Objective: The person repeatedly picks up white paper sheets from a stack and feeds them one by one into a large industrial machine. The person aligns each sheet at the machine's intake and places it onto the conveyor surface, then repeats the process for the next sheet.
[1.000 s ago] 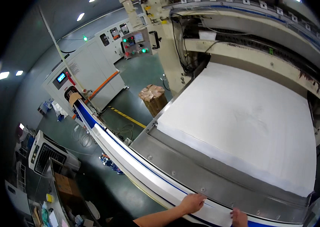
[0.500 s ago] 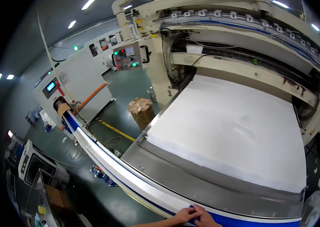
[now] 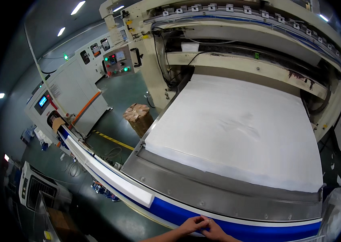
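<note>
Left hand and right hand meet, fingers bunched, hold unclear; blue belt runs bare rightward along the steel ledge.

Left hand and right hand together over blue belt, fingers bent, fingertips meeting; can't tell if anything's pinched. Bare left forearm and right wrist angle in from belt's near side.
</note>
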A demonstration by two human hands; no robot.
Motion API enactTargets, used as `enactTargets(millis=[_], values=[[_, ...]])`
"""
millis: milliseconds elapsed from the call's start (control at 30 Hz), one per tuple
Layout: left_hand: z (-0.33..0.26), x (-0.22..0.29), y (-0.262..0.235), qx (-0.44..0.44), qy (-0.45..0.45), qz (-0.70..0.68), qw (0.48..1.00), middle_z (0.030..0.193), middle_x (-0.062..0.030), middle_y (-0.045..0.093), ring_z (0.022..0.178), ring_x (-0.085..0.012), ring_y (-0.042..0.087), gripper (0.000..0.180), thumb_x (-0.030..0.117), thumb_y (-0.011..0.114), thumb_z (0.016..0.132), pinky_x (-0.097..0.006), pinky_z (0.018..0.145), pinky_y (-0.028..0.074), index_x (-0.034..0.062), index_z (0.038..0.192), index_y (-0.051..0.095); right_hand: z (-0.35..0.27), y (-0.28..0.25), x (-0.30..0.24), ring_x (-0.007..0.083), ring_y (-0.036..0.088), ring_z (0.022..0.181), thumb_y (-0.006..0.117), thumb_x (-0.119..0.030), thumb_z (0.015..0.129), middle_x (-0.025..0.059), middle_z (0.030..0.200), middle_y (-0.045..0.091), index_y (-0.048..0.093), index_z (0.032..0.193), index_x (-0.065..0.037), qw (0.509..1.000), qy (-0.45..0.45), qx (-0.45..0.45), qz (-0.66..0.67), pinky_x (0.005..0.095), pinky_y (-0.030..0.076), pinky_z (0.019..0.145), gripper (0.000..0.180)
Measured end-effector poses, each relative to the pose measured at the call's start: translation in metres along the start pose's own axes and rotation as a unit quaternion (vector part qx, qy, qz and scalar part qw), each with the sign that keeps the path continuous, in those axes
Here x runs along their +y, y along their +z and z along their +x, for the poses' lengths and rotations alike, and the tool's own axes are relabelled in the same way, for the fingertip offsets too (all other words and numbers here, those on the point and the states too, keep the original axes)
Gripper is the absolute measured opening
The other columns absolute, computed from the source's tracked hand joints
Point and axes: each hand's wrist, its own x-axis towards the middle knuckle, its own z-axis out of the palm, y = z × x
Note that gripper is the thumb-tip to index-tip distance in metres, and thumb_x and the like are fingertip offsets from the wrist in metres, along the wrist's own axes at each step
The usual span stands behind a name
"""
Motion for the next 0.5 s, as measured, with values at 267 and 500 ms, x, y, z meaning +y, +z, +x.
enactTargets(millis=[267, 500], values=[[0.010, 0.038, -0.068, 0.128, -0.009, 0.098, 0.987, 0.095, -0.0065, 0.063, 0.087, -0.0125, 0.057, 0.037, 0.032, 0.057, 0.090, -0.026, 0.082, 0.045, 0.0000, 0.109, 0.059, 0.009, -0.010, -0.002, 0.0189, 0.063, 0.092, 0.046, -0.028, 0.095, 0.0130, 0.103, 0.065, 0.053, 0.119, 0.000, 0.975, 0.215, 0.009, 0.063, 0.0297, 0.047, 0.083, 0.037], [0.017, 0.110, -0.157, 0.153, 0.119, 0.198, 0.961, 0.090, -0.0066, 0.064, 0.082, -0.0133, 0.059, 0.031, 0.026, 0.060, 0.088, -0.026, 0.077, 0.047, -0.0003, 0.106, 0.060, 0.048, 0.010, 0.008, 0.0310, 0.061, 0.095, 0.046, -0.025, 0.092, 0.0171, 0.100, 0.064, 0.059, 0.101, -0.003, 0.957, 0.277, 0.079, -0.026, 0.0375, 0.046, 0.084, 0.027]])
